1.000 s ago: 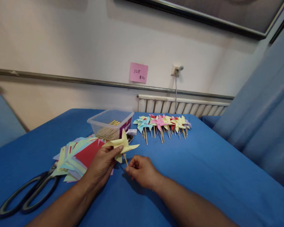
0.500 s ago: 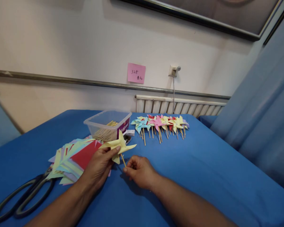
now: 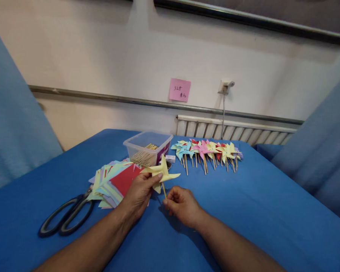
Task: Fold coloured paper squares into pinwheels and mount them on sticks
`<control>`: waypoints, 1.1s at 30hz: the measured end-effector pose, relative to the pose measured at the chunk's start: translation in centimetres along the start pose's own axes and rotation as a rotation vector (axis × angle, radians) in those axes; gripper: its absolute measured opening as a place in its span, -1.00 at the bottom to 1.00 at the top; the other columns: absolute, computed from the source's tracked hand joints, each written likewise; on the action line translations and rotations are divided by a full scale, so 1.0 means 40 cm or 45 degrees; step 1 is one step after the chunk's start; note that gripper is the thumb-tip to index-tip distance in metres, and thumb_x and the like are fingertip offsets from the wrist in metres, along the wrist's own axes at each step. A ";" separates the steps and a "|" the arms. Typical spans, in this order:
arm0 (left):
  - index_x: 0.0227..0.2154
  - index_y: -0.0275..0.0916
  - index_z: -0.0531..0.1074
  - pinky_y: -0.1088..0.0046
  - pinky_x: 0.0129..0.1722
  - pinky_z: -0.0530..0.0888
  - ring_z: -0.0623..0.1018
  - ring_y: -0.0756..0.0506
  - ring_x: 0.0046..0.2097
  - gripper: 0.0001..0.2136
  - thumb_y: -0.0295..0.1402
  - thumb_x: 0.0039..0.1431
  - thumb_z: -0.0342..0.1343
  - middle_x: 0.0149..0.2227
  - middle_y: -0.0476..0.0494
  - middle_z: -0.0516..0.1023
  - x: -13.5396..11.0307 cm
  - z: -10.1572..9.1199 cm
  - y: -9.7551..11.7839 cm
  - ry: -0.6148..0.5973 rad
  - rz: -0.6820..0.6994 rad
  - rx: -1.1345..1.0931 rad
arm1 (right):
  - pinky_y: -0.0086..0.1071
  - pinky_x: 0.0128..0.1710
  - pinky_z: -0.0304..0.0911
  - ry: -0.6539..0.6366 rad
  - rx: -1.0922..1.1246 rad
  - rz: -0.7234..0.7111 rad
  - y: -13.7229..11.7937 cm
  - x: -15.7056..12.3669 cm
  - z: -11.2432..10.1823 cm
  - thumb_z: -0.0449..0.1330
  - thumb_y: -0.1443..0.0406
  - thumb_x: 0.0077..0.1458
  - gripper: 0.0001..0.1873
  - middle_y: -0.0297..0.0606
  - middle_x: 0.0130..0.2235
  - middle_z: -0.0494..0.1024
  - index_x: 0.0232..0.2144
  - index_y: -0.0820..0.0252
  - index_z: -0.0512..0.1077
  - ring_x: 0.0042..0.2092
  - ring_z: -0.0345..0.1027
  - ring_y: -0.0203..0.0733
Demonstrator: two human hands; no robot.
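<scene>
While the blue-covered table carries a clear plastic box near its far edge, the left hand and the right hand are farther from this edge, pinching respectively a yellow paper pinwheel and the lower end of its wooden stick.

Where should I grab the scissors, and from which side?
Probably the handle loops, from the near left: they lie uncovered and point that way, while the paper pile covers the other end. Your left hand is closest, though it holds a pinwheel.
</scene>
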State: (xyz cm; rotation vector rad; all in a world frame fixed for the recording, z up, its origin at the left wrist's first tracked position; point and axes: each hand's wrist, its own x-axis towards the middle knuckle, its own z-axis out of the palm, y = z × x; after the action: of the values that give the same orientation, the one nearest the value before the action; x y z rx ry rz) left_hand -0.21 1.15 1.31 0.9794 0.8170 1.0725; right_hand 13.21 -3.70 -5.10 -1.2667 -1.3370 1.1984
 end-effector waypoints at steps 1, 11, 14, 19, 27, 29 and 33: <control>-0.30 -0.36 0.52 0.53 -0.41 0.40 0.49 -0.01 -0.42 -0.71 -0.33 -0.11 0.33 -0.43 -0.11 0.56 -0.002 0.001 0.000 0.003 -0.011 -0.003 | -0.50 -0.60 0.10 -0.008 0.030 0.011 -0.001 0.000 -0.001 0.25 0.15 -0.03 -0.73 -0.46 -0.59 0.37 -0.53 0.18 0.29 -0.61 0.20 -0.40; -0.26 -0.29 0.49 0.45 -0.29 0.42 0.52 -0.07 -0.27 -0.73 -0.22 0.03 0.21 -0.30 -0.16 0.56 -0.004 -0.012 -0.008 0.002 -0.125 -0.058 | -0.50 -0.64 0.08 0.170 0.109 -0.009 -0.015 0.018 -0.035 0.25 0.03 -0.10 -0.63 -0.39 -0.59 0.42 -0.54 0.18 0.29 -0.64 0.22 -0.39; -0.19 -0.30 0.48 0.45 -0.27 0.42 0.52 -0.07 -0.23 -0.68 -0.21 0.02 0.23 -0.18 -0.24 0.56 -0.003 -0.014 -0.012 0.019 -0.152 0.060 | -0.48 -0.60 0.16 0.434 -0.083 -0.016 -0.010 0.031 -0.103 0.14 0.01 -0.03 -0.65 -0.35 -0.56 0.47 -0.51 0.18 0.32 -0.60 0.28 -0.35; -0.17 -0.28 0.45 0.47 -0.29 0.42 0.51 -0.04 -0.26 -0.67 -0.23 0.02 0.24 -0.18 -0.21 0.55 0.002 -0.014 -0.022 -0.062 -0.186 0.193 | -0.44 -0.50 0.22 0.885 -0.453 0.132 0.031 0.007 -0.339 0.07 0.06 0.01 -0.68 -0.26 -0.48 0.53 -0.49 0.20 0.36 -0.49 0.38 -0.24; -0.24 -0.27 0.46 0.51 -0.36 0.42 0.49 0.00 -0.35 -0.70 -0.26 -0.04 0.28 -0.27 -0.14 0.56 0.036 -0.025 -0.047 -0.054 -0.275 0.281 | -0.37 -0.38 0.17 1.247 -0.987 0.527 0.096 -0.031 -0.665 0.07 0.17 0.07 -0.73 -0.11 -0.36 0.57 -0.43 0.22 0.49 -0.28 0.43 -0.04; -0.25 -0.27 0.47 0.51 -0.36 0.43 0.49 0.00 -0.35 -0.71 -0.25 -0.04 0.28 -0.28 -0.13 0.56 0.039 -0.028 -0.048 -0.069 -0.278 0.303 | -0.38 -0.37 0.17 1.234 -1.052 0.585 0.104 -0.016 -0.689 0.07 0.17 0.08 -0.73 -0.12 -0.33 0.58 -0.42 0.19 0.50 -0.26 0.44 -0.06; -0.27 -0.26 0.48 0.53 -0.37 0.43 0.49 0.01 -0.36 -0.70 -0.23 -0.05 0.29 -0.31 -0.11 0.56 0.044 -0.031 -0.049 -0.065 -0.287 0.341 | -0.39 -0.35 0.18 1.175 -1.135 0.646 0.112 0.010 -0.706 0.07 0.15 0.09 -0.73 -0.16 -0.31 0.59 -0.43 0.15 0.51 -0.23 0.45 -0.07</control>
State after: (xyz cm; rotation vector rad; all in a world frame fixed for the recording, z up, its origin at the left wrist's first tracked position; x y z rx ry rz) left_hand -0.18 2.79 -1.08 1.1040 1.0207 0.7543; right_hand 41.70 -1.61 -6.33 -2.4875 -0.8248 0.1079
